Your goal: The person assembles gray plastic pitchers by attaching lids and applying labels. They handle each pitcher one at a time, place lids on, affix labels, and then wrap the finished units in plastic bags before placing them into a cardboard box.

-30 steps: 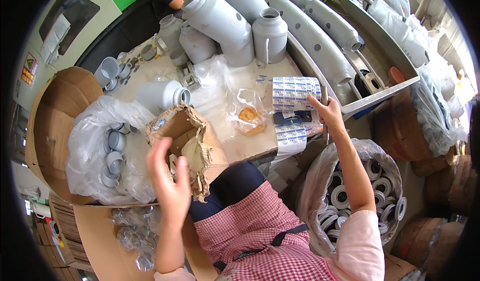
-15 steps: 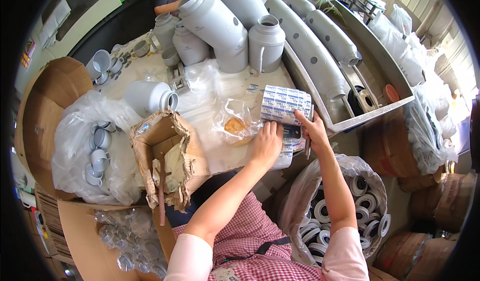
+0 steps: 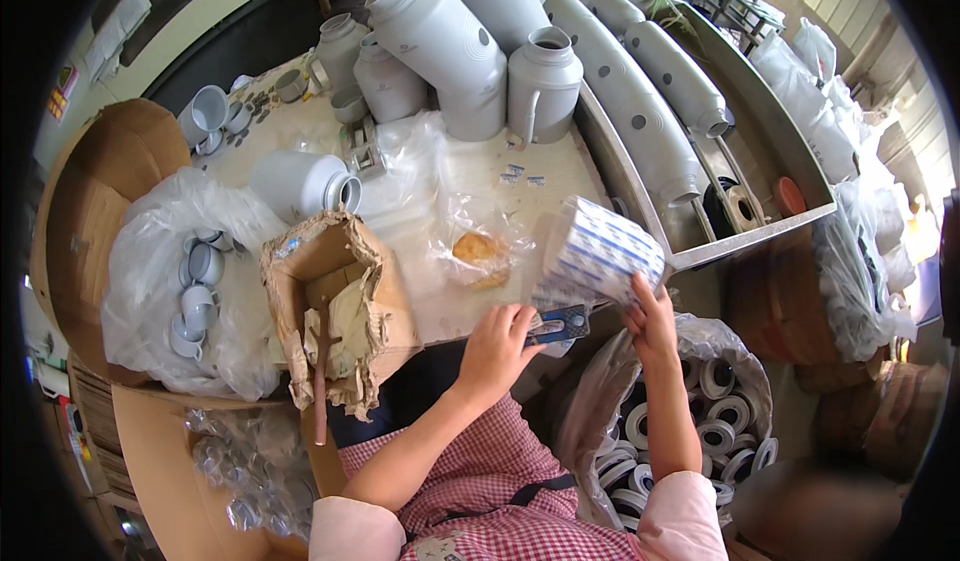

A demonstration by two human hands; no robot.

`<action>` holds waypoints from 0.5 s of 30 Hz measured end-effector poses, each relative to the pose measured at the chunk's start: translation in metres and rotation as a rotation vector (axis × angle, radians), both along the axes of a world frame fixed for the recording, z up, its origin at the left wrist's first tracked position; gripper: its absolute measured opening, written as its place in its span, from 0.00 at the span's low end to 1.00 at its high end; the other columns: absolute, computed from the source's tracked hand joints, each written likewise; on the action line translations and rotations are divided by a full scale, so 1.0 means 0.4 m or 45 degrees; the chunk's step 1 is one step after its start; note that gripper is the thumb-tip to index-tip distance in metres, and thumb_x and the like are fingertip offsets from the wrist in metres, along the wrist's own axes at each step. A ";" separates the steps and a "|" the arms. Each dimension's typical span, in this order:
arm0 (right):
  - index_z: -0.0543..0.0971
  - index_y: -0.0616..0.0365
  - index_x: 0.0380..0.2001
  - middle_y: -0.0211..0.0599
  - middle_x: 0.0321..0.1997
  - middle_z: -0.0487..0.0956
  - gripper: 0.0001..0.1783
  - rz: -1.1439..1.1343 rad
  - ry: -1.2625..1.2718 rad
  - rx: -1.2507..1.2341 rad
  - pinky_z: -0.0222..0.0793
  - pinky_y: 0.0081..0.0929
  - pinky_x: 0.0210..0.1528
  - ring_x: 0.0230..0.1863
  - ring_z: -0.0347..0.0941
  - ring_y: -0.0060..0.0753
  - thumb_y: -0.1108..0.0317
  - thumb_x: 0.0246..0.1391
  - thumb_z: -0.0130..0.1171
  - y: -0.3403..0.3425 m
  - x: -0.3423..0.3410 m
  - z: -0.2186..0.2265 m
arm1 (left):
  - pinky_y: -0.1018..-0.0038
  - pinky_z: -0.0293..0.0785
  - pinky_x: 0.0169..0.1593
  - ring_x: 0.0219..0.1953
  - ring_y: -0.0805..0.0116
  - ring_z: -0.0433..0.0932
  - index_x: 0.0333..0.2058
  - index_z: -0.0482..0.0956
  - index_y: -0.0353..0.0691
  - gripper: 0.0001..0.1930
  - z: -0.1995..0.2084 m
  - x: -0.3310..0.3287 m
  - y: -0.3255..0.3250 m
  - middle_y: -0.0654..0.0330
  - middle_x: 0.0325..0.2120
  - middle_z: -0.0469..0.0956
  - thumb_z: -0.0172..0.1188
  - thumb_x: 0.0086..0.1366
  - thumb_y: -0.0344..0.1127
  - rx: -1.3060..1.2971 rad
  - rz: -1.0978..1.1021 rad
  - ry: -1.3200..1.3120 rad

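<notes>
Label roll (image 3: 606,248) has tilted in the right hand (image 3: 651,313) since earlier.

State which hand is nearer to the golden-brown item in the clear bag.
Left. The left hand, gripping a blue piece, is on the person's side of the golden-brown item; the right hand, holding the label roll, is farther off to its right.

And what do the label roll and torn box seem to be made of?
Label roll: likely paper or plastic film, judging by its printed, wound sheet; finish too blurred to tell. Torn box: matte cardboard, judging by its brown walls and ragged rim.
</notes>
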State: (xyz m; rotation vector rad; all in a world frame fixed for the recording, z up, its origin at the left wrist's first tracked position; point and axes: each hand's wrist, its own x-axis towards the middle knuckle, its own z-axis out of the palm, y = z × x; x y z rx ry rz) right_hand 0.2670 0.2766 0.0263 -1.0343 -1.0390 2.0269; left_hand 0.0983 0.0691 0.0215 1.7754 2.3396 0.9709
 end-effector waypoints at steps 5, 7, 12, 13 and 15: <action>0.74 0.55 0.51 0.23 0.33 0.79 0.13 -0.074 0.358 -0.064 0.45 0.13 0.15 0.14 0.51 0.07 0.59 0.73 0.57 -0.072 0.268 -0.001 | 0.58 0.73 0.57 0.52 0.50 0.74 0.56 0.74 0.35 0.30 0.037 -0.027 -0.013 0.52 0.50 0.74 0.75 0.56 0.35 0.009 0.107 -0.036; 0.74 0.54 0.49 0.23 0.33 0.78 0.11 -0.201 0.364 -0.112 0.45 0.13 0.15 0.14 0.51 0.08 0.59 0.74 0.56 -0.076 0.364 0.012 | 0.58 0.73 0.57 0.52 0.50 0.74 0.55 0.74 0.35 0.29 0.018 -0.032 0.031 0.52 0.49 0.74 0.75 0.56 0.35 -0.028 0.156 -0.025; 0.74 0.48 0.47 0.26 0.35 0.79 0.08 -0.359 0.284 0.003 0.45 0.13 0.15 0.14 0.50 0.09 0.60 0.73 0.58 -0.089 0.511 0.071 | 0.60 0.74 0.57 0.53 0.51 0.75 0.49 0.75 0.35 0.26 -0.090 -0.025 0.241 0.53 0.46 0.76 0.75 0.56 0.39 -0.051 0.193 0.075; 0.73 0.48 0.47 0.26 0.35 0.79 0.08 -0.368 0.235 0.000 0.44 0.13 0.15 0.14 0.50 0.10 0.60 0.73 0.58 -0.095 0.522 0.076 | 0.60 0.74 0.57 0.53 0.52 0.75 0.48 0.76 0.35 0.26 -0.110 -0.026 0.288 0.54 0.46 0.76 0.75 0.56 0.41 -0.115 0.161 0.151; 0.73 0.48 0.47 0.25 0.35 0.79 0.08 -0.389 0.178 -0.009 0.44 0.13 0.15 0.14 0.51 0.10 0.60 0.72 0.59 -0.112 0.533 0.078 | 0.60 0.74 0.58 0.53 0.55 0.75 0.47 0.78 0.36 0.25 -0.128 -0.027 0.363 0.54 0.47 0.77 0.75 0.55 0.43 -0.183 0.176 0.241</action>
